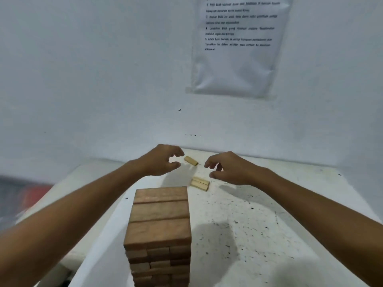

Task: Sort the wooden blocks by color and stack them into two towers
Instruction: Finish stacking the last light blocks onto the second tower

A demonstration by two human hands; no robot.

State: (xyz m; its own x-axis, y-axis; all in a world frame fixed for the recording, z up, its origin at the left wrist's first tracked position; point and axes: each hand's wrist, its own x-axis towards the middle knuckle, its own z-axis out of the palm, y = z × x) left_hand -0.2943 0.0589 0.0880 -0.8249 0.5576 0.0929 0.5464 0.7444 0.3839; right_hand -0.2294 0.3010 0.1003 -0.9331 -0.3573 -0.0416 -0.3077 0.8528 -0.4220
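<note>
Light block [190, 160] on table between left hand [163, 160], right hand [226, 168].

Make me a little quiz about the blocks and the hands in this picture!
1. True or false: the dark brown tower stands nearer the camera than the light loose blocks.
2. How many light blocks lie on the white table? A) one B) three C) six
3. Fill in: the single light block lies between the left hand and the ____ hand.

Key:
1. True. The tower is in front; the pair of light blocks lies beyond it.
2. B: one alone and two side by side.
3. Right. The right hand reaches in with curled fingers, holding nothing, like the left.
</note>
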